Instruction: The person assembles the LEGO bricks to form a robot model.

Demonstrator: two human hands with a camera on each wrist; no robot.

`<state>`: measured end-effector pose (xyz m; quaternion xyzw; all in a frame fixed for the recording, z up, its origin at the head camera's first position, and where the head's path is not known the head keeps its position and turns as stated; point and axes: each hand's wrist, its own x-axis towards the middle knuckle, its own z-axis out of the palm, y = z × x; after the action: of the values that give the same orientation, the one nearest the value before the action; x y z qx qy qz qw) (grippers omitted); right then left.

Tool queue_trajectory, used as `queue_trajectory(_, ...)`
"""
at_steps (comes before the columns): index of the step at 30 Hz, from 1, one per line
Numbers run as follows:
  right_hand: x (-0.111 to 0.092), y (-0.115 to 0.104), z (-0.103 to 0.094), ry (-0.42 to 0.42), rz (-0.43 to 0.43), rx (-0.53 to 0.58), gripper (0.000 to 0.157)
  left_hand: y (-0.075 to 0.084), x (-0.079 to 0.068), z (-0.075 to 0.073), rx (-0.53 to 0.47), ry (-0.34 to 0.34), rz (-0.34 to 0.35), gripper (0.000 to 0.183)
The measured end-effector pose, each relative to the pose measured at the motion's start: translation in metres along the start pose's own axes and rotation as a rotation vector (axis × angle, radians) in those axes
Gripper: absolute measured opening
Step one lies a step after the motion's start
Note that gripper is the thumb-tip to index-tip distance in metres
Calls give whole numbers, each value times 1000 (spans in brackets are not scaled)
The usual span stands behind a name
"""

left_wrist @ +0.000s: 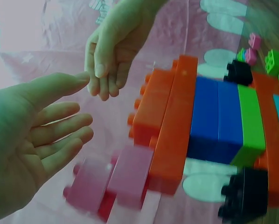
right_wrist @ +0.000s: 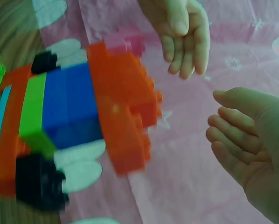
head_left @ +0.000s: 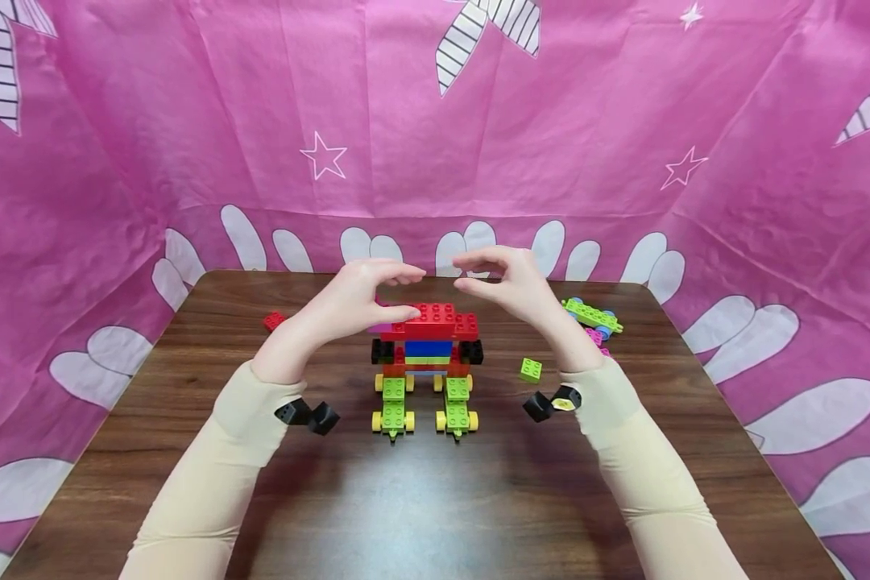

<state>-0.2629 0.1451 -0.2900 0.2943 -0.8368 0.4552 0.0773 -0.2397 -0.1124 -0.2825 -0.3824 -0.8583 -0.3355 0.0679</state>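
A building-block figure [head_left: 428,351] stands upright on the table in the head view. Red bricks [head_left: 438,321] top it, over a blue and lime middle with a black brick on either side. Its feet are lime wheeled bases [head_left: 394,416] with yellow wheels. Pink bricks [left_wrist: 130,176] stick out from one side of the red top. My left hand [head_left: 366,300] hovers by the upper left of the figure, thumb overlapping the red top in the head view. Facing it, my right hand [head_left: 511,286] is raised above and right of the figure. Both have bent, parted fingers with nothing between them.
A loose lime brick [head_left: 531,370] lies right of the figure. Farther right are a lime wheeled base [head_left: 592,316] with blue wheels and some pink bricks [head_left: 594,336]. A red brick [head_left: 274,321] lies at the left. Pink cloth [head_left: 399,121] hangs around the wooden table [head_left: 536,499].
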Motion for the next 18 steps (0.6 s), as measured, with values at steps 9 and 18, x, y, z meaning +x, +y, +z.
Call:
queue_trajectory(9,-26,29,-28,117,22,-83,28,16,17,20,-24,-27,-43,52)
queue_trajectory(18,-54,62,-52,217,57,-128,29,23,27,38,-51,-42,-94,54)
